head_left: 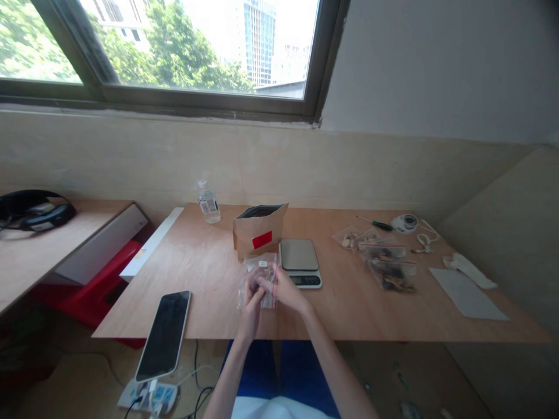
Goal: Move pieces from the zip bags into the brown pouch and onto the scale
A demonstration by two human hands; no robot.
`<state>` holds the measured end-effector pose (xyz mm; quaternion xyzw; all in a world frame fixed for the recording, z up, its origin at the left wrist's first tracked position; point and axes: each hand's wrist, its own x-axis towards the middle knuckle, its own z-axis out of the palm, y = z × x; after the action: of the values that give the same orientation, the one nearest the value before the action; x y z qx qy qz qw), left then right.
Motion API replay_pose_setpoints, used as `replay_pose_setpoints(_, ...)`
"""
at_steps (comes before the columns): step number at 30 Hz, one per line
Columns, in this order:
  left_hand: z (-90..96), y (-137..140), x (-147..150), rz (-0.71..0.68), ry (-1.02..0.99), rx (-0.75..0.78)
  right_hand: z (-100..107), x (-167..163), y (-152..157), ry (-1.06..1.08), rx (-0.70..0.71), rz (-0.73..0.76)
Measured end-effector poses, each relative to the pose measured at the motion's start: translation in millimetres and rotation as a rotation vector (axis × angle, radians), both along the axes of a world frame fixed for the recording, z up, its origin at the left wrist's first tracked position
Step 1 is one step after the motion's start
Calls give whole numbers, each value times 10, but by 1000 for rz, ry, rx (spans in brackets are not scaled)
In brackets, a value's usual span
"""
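Trees (174,52) and buildings show through a window (209,103) above a pale wall (371,169), and below it stands a wooden table (340,317). From the head view, the scale (299,255) sits near the middle of the table, its small display (303,280) too blurred to read. Just left of the scale is a clear bag (264,263) with a small white label, raised in both hands. The left hand (253,290) has its fingers drawn in around the bag's left part; the right hand (282,286) grips the bag from the side nearer the scale, its fingers partly hidden, so I cannot tell exactly how they close. Behind the bag and just left of the scale, a brown pouch (248,238) stands with its top gaping and a red label (262,239) on its front. Farther left and behind the scale is a bottle (208,203); well left and nearer the body, a phone (163,334) overlaps the table's front edge. Right of the scale, several packets (386,267) lie together, with a screwdriver (382,225) and a white camera (405,223) behind them. Farthest right of the scale are a sheet (469,294) and a white cloth (471,269).
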<state>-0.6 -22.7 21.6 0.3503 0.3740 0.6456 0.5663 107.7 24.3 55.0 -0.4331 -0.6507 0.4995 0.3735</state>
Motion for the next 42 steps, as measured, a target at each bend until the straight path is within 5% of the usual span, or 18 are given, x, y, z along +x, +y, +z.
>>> replay_pose_setpoints(12,71,12,-25,61,-26,-82,105,-16,43,-165,194,-90)
replay_pose_setpoints(23,-92,49,-43,60,-107,-219,195,12,9,-35,101,-378)
replay_pose_setpoints(42,-158,34,-25,91,-440,-267,406,-71,207,179,43,-387)
